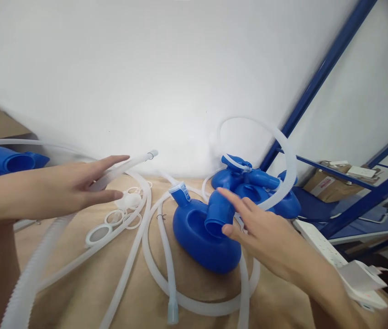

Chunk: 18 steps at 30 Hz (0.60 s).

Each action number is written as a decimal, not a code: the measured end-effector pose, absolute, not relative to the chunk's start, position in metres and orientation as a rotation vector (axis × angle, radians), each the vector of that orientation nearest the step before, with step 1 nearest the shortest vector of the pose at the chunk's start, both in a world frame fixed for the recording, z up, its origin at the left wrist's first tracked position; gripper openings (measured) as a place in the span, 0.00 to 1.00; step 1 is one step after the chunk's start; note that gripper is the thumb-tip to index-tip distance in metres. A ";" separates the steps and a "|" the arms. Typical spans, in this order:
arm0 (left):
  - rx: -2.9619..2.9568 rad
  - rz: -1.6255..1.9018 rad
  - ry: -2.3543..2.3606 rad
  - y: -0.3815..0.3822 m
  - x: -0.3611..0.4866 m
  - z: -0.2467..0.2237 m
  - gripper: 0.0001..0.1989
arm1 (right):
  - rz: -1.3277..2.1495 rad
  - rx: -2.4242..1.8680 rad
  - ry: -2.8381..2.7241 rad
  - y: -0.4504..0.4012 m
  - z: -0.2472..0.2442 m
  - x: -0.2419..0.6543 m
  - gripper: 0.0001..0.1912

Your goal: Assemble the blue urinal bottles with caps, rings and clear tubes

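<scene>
My left hand (93,185) is spread over a white corrugated tube (39,256), its fingers apart; whether the hand bears on the tube is unclear. That tube runs past the hand to a clear end piece (152,154). At the centre lies a blue plastic bottle (197,240) with a wide open mouth and a labelled handle end. My right hand (247,221) is at the right side of its neck, thumb by the mouth's rim and index finger along the top. Several white rings (98,235) lie beyond my left forearm, beside coiled tubes (194,307).
More blue bottles (285,203) with a looped tube stand at the back right, and another (2,160) at the far left. A power strip (327,249) with a white adapter (360,275) is at the right, near a blue metal rack (320,68). A white wall (166,82) rises behind.
</scene>
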<state>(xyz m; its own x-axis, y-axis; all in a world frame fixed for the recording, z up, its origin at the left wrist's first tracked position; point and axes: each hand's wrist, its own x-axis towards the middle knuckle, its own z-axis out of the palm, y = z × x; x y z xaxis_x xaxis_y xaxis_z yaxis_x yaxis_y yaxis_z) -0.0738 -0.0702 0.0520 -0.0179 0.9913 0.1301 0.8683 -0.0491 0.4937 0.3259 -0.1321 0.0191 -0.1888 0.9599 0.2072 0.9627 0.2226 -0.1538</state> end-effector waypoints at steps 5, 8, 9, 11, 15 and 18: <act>1.982 0.534 1.682 -0.058 -0.061 0.054 0.44 | -0.079 -1.797 -2.336 -0.112 0.016 0.315 0.37; 1.895 0.634 1.586 -0.044 -0.043 0.048 0.30 | -0.056 -1.752 -2.406 -0.106 0.021 0.318 0.40; 1.852 0.672 1.536 -0.040 -0.034 0.044 0.26 | -0.064 -1.752 -2.424 -0.105 0.021 0.319 0.42; 1.806 0.761 1.454 -0.032 -0.013 0.033 0.21 | -0.090 -1.760 -2.447 -0.103 0.020 0.319 0.45; 2.191 0.923 1.379 -0.013 0.028 -0.005 0.23 | -0.008 -1.686 -2.522 -0.102 0.019 0.321 0.43; 2.474 0.884 1.198 0.002 0.046 -0.035 0.26 | 0.117 -1.614 -2.596 -0.103 0.025 0.323 0.42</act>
<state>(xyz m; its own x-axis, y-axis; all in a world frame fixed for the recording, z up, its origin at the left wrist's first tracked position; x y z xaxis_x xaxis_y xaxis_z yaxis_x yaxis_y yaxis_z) 0.0455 0.0018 -0.0346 0.4771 0.7764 0.4118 0.6224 -0.6293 0.4654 0.3234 -0.1034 0.0249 -0.4406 0.8972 0.0296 0.8909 0.4411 -0.1080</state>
